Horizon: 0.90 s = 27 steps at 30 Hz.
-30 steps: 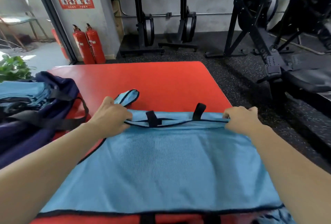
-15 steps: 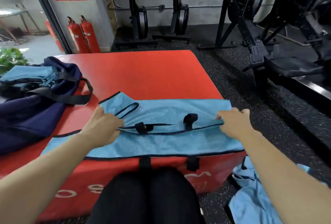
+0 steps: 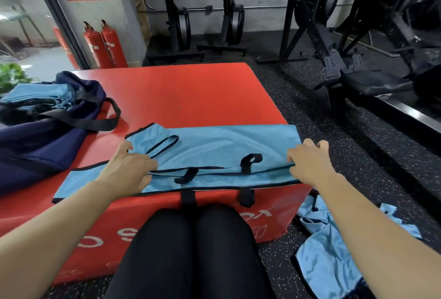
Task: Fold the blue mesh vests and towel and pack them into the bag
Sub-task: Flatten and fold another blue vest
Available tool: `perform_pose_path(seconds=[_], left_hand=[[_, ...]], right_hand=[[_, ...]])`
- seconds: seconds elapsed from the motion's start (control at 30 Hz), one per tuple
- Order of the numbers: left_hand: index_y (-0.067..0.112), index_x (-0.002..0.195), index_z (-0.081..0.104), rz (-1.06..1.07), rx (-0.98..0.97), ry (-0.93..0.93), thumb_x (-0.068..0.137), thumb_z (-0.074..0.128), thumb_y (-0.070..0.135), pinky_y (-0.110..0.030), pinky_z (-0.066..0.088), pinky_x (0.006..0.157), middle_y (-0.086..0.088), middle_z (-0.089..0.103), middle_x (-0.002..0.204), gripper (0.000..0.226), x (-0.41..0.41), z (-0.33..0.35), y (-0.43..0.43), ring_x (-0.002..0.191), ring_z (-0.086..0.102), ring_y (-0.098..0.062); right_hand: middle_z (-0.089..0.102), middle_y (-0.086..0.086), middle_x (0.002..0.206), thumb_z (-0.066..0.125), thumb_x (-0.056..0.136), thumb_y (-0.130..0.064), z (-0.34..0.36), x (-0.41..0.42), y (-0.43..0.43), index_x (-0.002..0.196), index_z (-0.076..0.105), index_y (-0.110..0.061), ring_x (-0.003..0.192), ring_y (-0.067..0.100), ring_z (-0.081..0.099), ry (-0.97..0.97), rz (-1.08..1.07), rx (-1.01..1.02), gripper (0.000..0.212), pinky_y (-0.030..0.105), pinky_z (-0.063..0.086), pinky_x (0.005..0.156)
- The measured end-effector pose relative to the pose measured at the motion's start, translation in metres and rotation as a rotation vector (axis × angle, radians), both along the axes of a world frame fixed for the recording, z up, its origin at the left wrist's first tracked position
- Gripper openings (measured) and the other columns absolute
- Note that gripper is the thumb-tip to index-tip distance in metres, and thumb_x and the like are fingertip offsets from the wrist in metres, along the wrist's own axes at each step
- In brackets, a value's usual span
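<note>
**Figure: Blue vest across the near edge of the red block, one hand at each end**

On my feed, the blue mesh vest lies flat and folded along the front edge of the red block, with its black straps hanging over the side. The left hand is at the left end of the black-trimmed hem, fingers bent over it and pinching the cloth, thumb raised. The right hand is at the right end, at the block's corner, its fingers curled round the same hem. The vest spans the whole gap between the two hands.

To the left on the block I see the navy bag, open, its black strap looped out onto the red top. A stack of folded blue cloth sits in its mouth. The bag and the vest are apart.

More blue vests lie crumpled on the speckled black floor by the right forearm. My view also takes in black-clad legs against the block, dark gym machines along the far wall, two red fire extinguishers and a green plant at the far left.
</note>
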State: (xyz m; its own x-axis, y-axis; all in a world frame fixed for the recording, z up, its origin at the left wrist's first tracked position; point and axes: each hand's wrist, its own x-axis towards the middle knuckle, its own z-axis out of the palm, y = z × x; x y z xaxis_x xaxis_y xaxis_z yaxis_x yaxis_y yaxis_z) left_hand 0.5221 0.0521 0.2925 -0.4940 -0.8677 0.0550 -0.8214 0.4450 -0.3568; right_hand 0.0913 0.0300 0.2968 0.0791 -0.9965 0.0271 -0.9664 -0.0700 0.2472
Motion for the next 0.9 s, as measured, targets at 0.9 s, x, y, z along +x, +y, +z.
perform_pose_path(seconds=[0.9], left_hand=[[0.023, 0.063, 0.051, 0.256, 0.056, 0.062, 0.076, 0.041, 0.072, -0.034, 0.032, 0.084, 0.009, 0.055, 0.058, 0.051, -0.092, 0.028, 0.032, 0.058, 0.047, -0.011]], right_hand=[[0.057, 0.005, 0.129, 0.047, 0.096, -0.046, -0.001, 0.083, 0.014, 0.129, 0.055, -0.020, 0.124, 0.028, 0.045, -0.539, 0.061, 0.190, 0.042, 0.040, 0.041, 0.096]])
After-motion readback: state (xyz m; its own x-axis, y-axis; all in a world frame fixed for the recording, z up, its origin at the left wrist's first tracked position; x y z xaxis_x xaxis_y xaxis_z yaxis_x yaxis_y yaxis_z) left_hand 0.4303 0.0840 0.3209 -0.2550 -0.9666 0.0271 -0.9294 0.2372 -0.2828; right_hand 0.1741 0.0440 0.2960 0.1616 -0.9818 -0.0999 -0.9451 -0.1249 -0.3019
